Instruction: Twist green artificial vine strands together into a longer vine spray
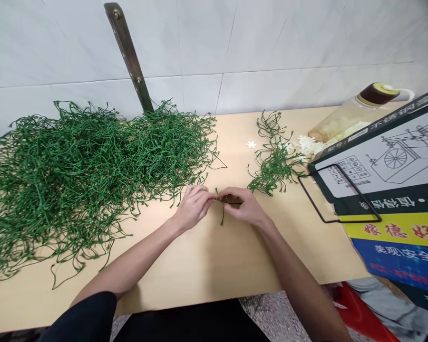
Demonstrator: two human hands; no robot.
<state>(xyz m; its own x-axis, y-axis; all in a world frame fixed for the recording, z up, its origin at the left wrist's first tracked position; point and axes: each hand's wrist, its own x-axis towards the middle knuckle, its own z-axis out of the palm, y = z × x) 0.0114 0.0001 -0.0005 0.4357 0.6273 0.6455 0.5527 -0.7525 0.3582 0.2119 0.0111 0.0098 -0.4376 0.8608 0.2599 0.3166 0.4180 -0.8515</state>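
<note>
My left hand [192,205] and my right hand [243,207] meet over the middle of the wooden table [207,266]. Both pinch one green plastic stem [222,209], whose end hangs down between them. A large pile of green stems [78,166] spreads over the table's left half, just left of my left hand. A smaller bunch of green stems [274,156] lies beyond my right hand. Small white flower pieces [308,144] are heaped behind that bunch, and one white flower [250,144] lies alone.
A printed cardboard box [395,190] with a black strap covers the table's right end. Behind it lies a clear bottle [356,116] with a brown cap. A brown metal bracket [128,52] runs up the white tiled wall.
</note>
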